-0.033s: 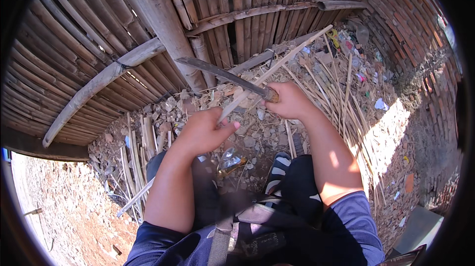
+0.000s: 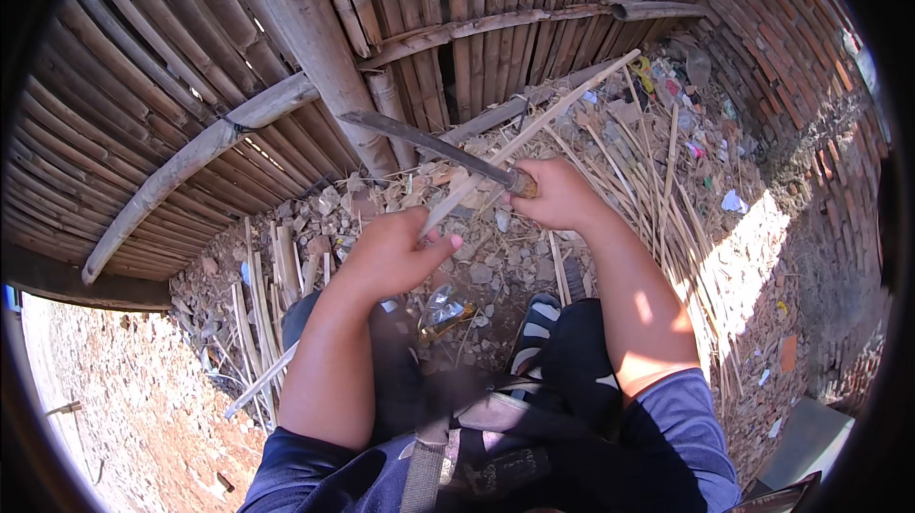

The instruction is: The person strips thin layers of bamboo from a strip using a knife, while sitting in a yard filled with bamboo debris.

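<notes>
My left hand (image 2: 396,251) is closed around a long pale bamboo strip (image 2: 567,108), which slants up and away to the right. Beyond my left forearm a pale strip end (image 2: 257,386) lies roughly in line with it; the arm hides whether they join. My right hand (image 2: 560,194) grips the wooden handle of a machete (image 2: 424,139). Its dark blade points to the upper left and crosses the bamboo strip, close to the handle. Whether the edge touches or cuts into the strip I cannot tell.
Split bamboo strips (image 2: 675,217) lie heaped at the right, and more (image 2: 255,322) lie at the left. A bamboo wall (image 2: 515,55) rises ahead, with a thick leaning pole (image 2: 295,27). At right stands a brick wall (image 2: 791,55). Rubble and a shiny wrapper (image 2: 445,311) lie near my feet.
</notes>
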### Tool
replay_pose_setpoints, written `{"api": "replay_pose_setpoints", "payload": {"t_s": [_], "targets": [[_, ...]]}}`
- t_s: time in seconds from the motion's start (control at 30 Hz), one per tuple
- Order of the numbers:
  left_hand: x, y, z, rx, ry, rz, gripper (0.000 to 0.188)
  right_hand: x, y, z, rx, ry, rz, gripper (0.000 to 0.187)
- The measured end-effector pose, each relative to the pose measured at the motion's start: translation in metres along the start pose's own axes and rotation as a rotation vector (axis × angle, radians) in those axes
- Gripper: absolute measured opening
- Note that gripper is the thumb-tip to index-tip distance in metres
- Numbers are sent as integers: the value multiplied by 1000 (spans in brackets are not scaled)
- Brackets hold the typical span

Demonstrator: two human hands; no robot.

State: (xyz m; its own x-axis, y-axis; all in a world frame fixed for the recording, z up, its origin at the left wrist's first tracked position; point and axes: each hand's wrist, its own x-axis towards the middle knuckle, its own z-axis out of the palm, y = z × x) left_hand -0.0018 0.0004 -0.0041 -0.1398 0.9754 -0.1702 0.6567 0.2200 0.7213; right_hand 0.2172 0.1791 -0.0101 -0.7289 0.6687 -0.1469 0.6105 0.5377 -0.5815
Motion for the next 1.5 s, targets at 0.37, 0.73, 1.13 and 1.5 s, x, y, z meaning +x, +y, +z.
{"api": "replay_pose_setpoints", "payload": {"t_s": [0.37,0.73,1.13,1.5], "targets": [[0,2,0,3,-6,-8,49,2,7,5,-57,15,-15,47],[0,-2,2,35,0,6,51,1,7,4,-70,25,-47,45],[1,1,2,101,-35,-16,52,3,15,9,-89,10,-55,41],[1,-8,9,151,1,35,52,6,22,16,-105,-15,-55,45]]}}
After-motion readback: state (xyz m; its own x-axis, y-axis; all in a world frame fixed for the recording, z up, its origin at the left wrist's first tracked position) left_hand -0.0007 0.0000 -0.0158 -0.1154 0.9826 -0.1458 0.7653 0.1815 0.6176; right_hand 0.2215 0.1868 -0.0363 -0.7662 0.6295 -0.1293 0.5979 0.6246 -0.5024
